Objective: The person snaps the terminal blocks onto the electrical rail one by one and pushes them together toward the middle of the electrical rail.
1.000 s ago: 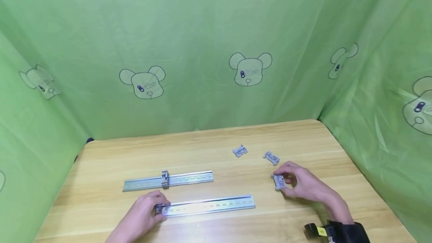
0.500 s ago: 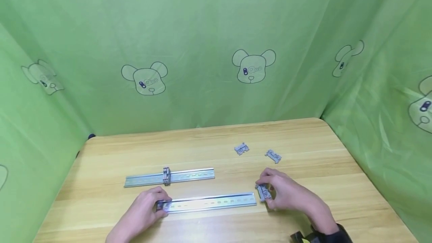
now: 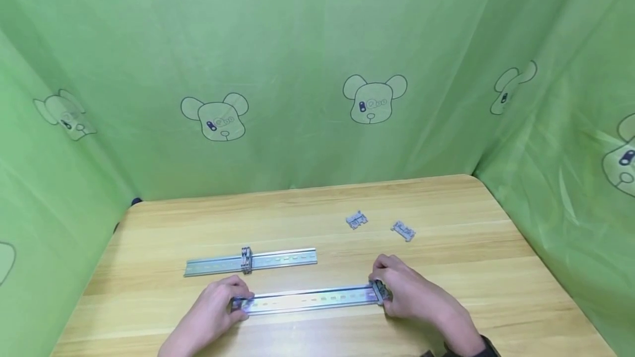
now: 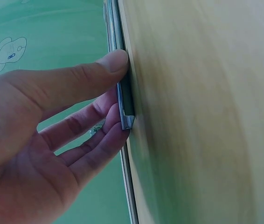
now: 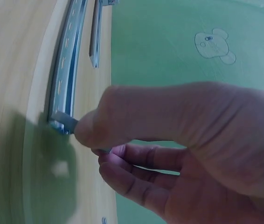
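"Grip report?"

"My right hand (image 3: 410,295) pinches a grey block (image 3: 378,292) at the right end of the near rail (image 3: 307,299); my left hand (image 3: 212,307) grips that rail's left end."

"Risks?"

"Tilted, the block could catch crookedly or slip off the end; a loose left grip could let the rail slide. Seated or not, I can't tell."

"Anything in the way?"

"Just my right hand, hiding the contact. The far rail (image 3: 213,266), with its straddling blocks (image 3: 246,260), lies just beyond my left hand; two loose blocks (image 3: 356,220) lie farther back."
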Action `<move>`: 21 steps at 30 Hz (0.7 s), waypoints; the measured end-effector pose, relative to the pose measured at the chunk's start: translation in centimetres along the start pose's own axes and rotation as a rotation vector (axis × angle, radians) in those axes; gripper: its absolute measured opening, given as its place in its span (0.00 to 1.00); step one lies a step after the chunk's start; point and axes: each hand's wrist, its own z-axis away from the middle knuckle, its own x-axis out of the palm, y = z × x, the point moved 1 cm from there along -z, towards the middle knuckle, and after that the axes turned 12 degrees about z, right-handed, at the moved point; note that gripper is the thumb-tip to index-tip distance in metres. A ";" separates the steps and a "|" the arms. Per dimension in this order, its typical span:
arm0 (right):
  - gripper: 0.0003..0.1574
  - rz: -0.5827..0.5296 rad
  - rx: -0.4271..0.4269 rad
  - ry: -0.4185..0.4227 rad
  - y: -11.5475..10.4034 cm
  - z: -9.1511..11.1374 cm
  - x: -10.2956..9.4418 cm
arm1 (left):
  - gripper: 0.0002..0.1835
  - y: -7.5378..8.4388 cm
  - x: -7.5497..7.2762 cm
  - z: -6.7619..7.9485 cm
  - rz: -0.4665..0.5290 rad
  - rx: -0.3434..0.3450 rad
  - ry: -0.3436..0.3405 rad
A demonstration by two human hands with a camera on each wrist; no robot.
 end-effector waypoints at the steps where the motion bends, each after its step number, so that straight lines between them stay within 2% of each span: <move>1: 0.26 0.006 0.001 -0.001 -0.1 0.0 0.0 | 0.14 0.0 0.0 0.0 -0.002 0.001 0.002; 15: 0.23 0.007 -0.022 0.013 -0.4 -0.2 0.0 | 0.14 0.0 0.1 0.0 -0.020 0.021 0.023; 21: 0.27 0.002 0.006 -0.001 -0.6 -0.3 0.3 | 0.14 0.0 0.1 0.0 -0.020 0.035 0.030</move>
